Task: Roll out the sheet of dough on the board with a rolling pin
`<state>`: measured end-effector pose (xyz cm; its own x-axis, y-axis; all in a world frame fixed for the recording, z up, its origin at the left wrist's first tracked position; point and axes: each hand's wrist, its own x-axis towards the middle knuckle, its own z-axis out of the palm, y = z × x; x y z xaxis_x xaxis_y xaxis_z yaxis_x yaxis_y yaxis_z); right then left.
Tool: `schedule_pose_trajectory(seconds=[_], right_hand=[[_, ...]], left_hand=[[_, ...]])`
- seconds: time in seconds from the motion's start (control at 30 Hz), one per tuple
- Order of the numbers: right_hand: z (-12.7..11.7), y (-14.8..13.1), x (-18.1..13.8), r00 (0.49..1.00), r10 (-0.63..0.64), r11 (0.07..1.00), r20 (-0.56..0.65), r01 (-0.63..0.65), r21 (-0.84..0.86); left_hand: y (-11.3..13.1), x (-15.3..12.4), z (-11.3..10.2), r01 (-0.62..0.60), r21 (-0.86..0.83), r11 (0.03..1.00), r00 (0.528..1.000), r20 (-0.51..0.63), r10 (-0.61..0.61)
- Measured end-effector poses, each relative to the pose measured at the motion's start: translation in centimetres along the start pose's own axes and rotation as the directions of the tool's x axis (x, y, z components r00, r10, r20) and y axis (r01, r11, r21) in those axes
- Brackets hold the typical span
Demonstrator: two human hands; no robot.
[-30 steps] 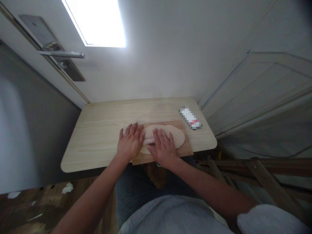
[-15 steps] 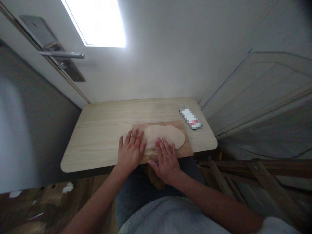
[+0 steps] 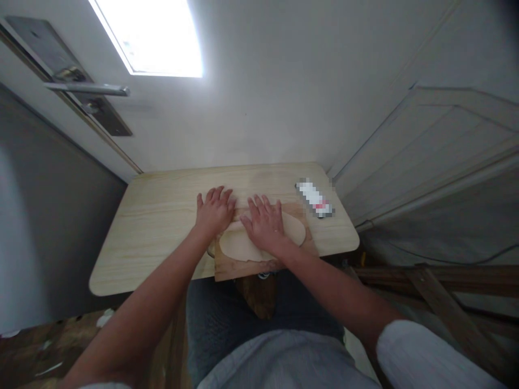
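"Cream-coloured, dough-like: how was the flat sheet (image 3: 239, 246) found to lie?"

"As a long oval, on a brown board (image 3: 227, 269) at the near edge of the pale table (image 3: 158, 227). Its long axis was read as running left to right, the right end slightly farther from the body."

"And the left hand (image 3: 216, 212)?"

"At the far left part of the oval, palm down, its fingers loosely fanned and pointed away past the far edge. Nothing was seen gripped; the space under the palm was hidden. From it, the bulk of the sheet was placed to the right and toward the body."

"Which hand was judged nearer the middle?"

"The right hand (image 3: 265, 224). Its forearm was angled over the near right side, with the hand across the far middle portion. Its fingers were extended and spread, crosswise to the long axis; any contact beneath could not be confirmed."

"Farther right?"

"The rounded right end was left uncovered. Beyond the board, a pixelated object (image 3: 314, 197) was noted on the table."
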<state>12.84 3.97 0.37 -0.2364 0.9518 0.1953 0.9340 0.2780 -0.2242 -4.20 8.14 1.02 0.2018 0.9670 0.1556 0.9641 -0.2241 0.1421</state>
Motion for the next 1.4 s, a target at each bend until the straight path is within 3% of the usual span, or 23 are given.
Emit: schedule_pose_trajectory(seconds=[0.23, 0.77, 1.0, 1.23, 1.4], right_hand=[[0.2, 0.2, 1.2, 1.0, 0.018, 1.0, 0.013, -0.018, -0.009], [-0.4, -0.8, -7.3, 0.996, -0.085, 0.996, 0.006, 0.085, 0.017], [-0.9, -1.4, -10.3, 0.995, -0.096, 0.993, -0.015, 0.097, 0.06], [-1.6, -0.5, -7.7, 0.99, -0.138, 0.983, -0.043, 0.142, 0.115], [-2.4, 2.7, -5.0, 0.967, -0.251, 0.96, -0.047, 0.254, 0.12]], left_hand=[[-0.1, 0.7, 0.0, 0.001, -0.022, 1.0, 0.999, -0.054, -0.003], [2.0, -5.8, -1.0, -0.012, -0.002, 1.0, 1.0, 0.004, 0.012], [2.9, -8.5, -1.2, 0.006, 0.008, 1.0, 0.999, -0.033, -0.005], [3.4, -9.1, -1.3, 0.01, -0.025, 1.0, 0.993, -0.115, -0.013], [2.7, -7.6, -1.9, -0.02, -0.032, 0.999, 0.986, -0.164, 0.014]])
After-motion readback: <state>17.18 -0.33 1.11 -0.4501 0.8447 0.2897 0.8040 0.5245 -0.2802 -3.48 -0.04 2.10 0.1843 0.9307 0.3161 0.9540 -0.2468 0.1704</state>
